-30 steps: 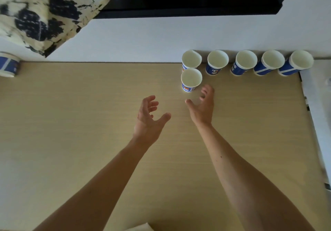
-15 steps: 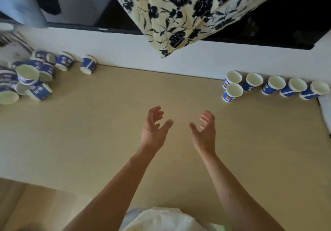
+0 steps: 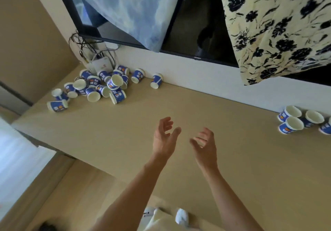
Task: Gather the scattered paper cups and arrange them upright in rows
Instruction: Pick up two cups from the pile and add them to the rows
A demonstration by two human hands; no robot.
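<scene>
Blue-and-white upright cups (image 3: 293, 125) sit cut off at the right edge, row uncountable; the tumbled heap (image 3: 100, 87) overlaps itself by the wall (image 3: 206, 71), far left. Your left hand (image 3: 163, 139) and right hand (image 3: 206, 146) hover spread, empty, over the table (image 3: 241, 168). Since before, your view swung left, showing the whole heap.

Pale beige wood-grain tabletop (image 3: 125, 132), matt, smooth; blue-and-white paper cups (image 3: 114, 82), faintly glossy print; cream floral cloth (image 3: 279, 30), soft, matt; black glossy screen (image 3: 193, 24).
</scene>
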